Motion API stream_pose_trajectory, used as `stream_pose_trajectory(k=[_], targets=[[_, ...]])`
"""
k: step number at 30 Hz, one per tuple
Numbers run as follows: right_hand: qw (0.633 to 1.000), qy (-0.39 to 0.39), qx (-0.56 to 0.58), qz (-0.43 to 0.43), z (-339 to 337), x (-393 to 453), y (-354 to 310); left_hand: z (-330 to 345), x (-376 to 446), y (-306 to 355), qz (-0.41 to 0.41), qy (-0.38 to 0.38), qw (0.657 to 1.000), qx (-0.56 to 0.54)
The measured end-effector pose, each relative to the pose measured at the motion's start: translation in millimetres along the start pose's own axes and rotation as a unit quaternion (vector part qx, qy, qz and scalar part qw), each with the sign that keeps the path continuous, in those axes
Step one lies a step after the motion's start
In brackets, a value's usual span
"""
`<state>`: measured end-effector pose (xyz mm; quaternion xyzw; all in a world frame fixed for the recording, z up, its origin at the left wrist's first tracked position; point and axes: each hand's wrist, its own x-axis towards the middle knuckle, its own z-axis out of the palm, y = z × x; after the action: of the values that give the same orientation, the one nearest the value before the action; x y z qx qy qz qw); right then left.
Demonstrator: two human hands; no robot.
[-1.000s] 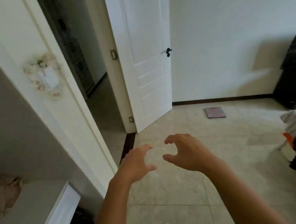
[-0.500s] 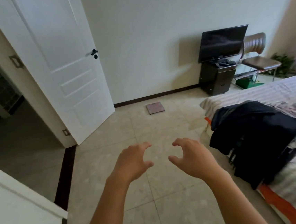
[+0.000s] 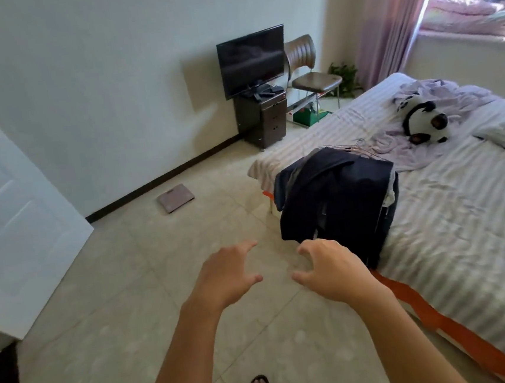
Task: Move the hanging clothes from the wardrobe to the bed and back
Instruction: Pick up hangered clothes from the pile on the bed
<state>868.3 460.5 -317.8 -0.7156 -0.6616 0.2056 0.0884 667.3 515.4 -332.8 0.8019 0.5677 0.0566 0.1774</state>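
A pile of dark navy clothes [image 3: 335, 195] on hangers lies over the near corner of the striped bed [image 3: 452, 233], partly drooping off its edge. The hanger hooks [image 3: 361, 147] show at the pile's far end. My left hand [image 3: 225, 277] and my right hand [image 3: 332, 268] are both held out in front of me over the tiled floor, fingers loosely curled and holding nothing. The right hand is just short of the pile's lower edge. The wardrobe is out of view.
A white door [image 3: 16, 220] stands open at the left. A pink bathroom scale [image 3: 175, 197] lies on the floor by the wall. A TV [image 3: 251, 60] on a dark cabinet and a chair [image 3: 311, 74] stand at the back. A panda toy [image 3: 423, 119] lies on the bed.
My view has swung right from the wardrobe and doorway to the bed. Both hands stay out in front, still holding nothing, and the clothes pile is closer to them.
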Motion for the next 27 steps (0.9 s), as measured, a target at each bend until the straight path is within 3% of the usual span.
stream_pose_trajectory(k=[15,27], targets=[[0.985,0.076,-0.025,0.151,-49,134,33,-25,217,5,0.169,-0.066,0.983,-0.003],[0.978,0.109,-0.026,0.177,-100,230,127,-12,349,92,0.228,-0.087,0.970,0.004]])
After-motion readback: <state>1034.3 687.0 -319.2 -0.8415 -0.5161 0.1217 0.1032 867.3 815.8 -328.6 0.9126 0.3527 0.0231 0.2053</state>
